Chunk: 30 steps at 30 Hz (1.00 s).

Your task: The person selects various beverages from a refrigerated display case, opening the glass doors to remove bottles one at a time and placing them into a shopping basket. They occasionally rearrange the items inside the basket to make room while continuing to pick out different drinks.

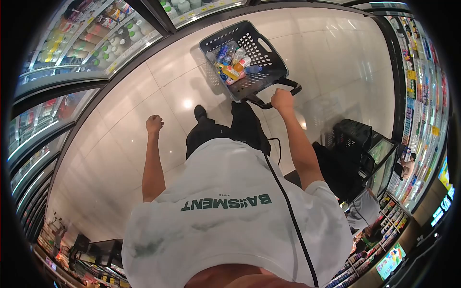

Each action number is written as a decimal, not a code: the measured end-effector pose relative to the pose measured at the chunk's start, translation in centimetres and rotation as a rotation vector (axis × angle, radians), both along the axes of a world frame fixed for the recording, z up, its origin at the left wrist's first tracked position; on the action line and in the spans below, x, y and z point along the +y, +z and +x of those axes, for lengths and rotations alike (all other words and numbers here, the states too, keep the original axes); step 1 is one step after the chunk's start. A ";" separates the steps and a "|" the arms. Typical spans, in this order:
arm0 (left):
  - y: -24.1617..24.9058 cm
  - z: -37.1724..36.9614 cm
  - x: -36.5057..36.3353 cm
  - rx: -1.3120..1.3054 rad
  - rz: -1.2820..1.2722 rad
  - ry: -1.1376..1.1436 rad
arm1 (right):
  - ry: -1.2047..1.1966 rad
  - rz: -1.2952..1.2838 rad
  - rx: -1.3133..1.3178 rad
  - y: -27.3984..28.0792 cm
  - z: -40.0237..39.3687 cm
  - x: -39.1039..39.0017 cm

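1. As you look straight down from overhead, the pale tiled floor (144, 110) fills most of the view, glossy, with a bright reflection of a light just left of your shoe (200, 113).
2. Glass-door drink coolers (91, 43) curve along the left and top edges, their shelves packed with bottles and cans; stocked shelves (425, 101) run down the right edge.
3. Your white T-shirt (230, 216) with green lettering takes up the lower middle, and a black cable (288, 211) runs down its right side.
4. A dark basket (353, 134) sits to your right, near a glass-topped display (382, 153); another person (408, 161) stands beyond it by the shelves.
5. The black shopping basket (249, 53) rests ahead of your feet, tilted, its perforated walls showing. It holds bottles and packets (233, 65) heaped in its left corner, among them an orange bottle and clear bottles with blue labels.
6. The basket's black handle (290, 86) loops out from the near rim toward you.
7. Your right hand (282, 100) reaches forward on a straight arm and sits on that handle, fingers curled round the bar and pressed together.
8. Your left hand (154, 125) is raised well apart from the basket, holding nothing, its fingers folded into a loose fist over bare floor.
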State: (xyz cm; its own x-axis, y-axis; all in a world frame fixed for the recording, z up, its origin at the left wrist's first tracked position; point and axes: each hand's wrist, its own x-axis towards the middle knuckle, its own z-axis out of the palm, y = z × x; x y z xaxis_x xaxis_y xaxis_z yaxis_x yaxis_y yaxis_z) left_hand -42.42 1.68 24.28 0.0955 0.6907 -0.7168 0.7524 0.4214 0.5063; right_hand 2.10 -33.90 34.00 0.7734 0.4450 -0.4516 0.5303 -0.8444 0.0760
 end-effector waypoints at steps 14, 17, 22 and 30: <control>-23.2 39.6 0.3 0.031 0.360 -0.140 | 0.284 -0.107 0.677 -37.0 13.4 14.7; -23.5 44.3 2.7 0.223 0.389 -0.335 | 0.157 -0.119 0.737 -46.6 14.8 15.4; -27.6 43.0 0.9 0.159 0.594 -0.424 | 0.275 0.049 0.513 -56.5 11.4 12.2; -26.7 43.9 1.2 0.263 0.462 -0.412 | -0.255 0.017 0.937 -61.5 10.6 15.0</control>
